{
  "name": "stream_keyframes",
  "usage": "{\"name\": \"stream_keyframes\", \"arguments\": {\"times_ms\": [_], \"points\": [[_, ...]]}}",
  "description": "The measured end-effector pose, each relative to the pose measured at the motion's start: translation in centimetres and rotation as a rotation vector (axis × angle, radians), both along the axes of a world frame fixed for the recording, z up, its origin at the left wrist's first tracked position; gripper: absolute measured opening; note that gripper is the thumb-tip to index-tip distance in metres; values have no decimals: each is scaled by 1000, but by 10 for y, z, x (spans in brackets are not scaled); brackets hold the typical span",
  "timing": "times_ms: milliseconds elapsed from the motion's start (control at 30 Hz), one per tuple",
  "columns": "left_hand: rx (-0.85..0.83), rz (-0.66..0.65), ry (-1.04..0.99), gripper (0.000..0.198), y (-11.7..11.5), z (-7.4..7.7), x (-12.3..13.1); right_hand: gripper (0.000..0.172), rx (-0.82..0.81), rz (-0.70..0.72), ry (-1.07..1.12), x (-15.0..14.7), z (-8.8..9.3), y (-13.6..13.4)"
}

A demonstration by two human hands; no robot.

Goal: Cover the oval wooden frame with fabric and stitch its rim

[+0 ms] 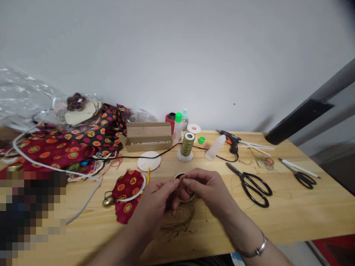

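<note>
My left hand (155, 203) and my right hand (208, 192) meet above the wooden table (291, 214), fingers pinched together over a small round ring-shaped piece (186, 196). What the fingertips pinch is too small to make out; it may be thread. Loose thread lies on the table under my hands (177, 221). Just left of my left hand lies a round piece covered in red dotted fabric (128, 186) with a small brass bell (107, 201). An olive thread spool (188, 146) stands behind my hands.
Large black scissors (253, 184) and smaller scissors (301, 175) lie to the right. A glue gun (231, 140), a squeeze bottle (215, 147), an open cardboard box (148, 138), a white disc (149, 161), small bottles (179, 123), patterned fabric (63, 144) and a white cable (55, 168) crowd the back and left.
</note>
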State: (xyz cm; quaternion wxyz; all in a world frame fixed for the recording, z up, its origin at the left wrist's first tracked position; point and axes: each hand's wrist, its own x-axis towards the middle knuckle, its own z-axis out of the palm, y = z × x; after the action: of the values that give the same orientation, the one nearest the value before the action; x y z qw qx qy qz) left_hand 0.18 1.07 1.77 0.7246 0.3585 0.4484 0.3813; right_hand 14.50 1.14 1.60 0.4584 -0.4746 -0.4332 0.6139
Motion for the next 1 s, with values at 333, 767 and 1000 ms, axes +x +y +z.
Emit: {"name": "stream_keyframes", "arguments": {"times_ms": [333,767,1000], "points": [[-6,18,155,20,1,4,3,23,-143,-51,89,3,3,1],[24,24,154,18,3,0,1,23,-121,13,68,4,4,2],[22,45,154,17,3,-1,0,23,-94,2,31,4,4,3]]}}
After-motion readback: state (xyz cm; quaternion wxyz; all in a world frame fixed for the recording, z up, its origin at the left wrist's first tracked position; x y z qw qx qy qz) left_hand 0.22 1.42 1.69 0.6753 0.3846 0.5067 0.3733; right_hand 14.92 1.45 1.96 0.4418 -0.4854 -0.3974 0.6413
